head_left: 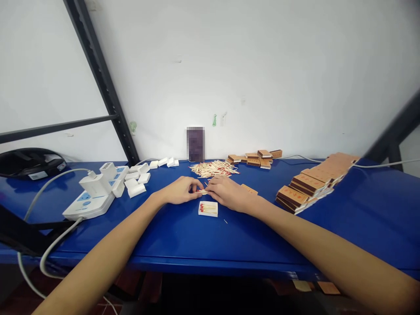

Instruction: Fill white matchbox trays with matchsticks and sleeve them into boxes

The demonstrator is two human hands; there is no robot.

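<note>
Several red-tipped matches (201, 191) lie between my two hands, just above the blue table. My left hand (182, 190) pinches the red-headed end of the bundle, and my right hand (226, 192) closes on the other end. Right below the hands, a white matchbox tray (213, 213) holds some matches with their red heads to the left. Behind the hands spreads a loose pile of matches (216, 168). A brown matchbox sleeve (249, 189) lies flat beside my right hand, partly hidden by it. One stray match (225, 221) is right of the tray.
White trays (136, 177) are scattered at the left by a power strip (95, 201) with cables. Brown matchboxes (257, 158) are heaped at the back, and a long slanted row of matchboxes (311, 179) stands at the right. Dark metal posts (101, 74) frame the blue table (256, 249).
</note>
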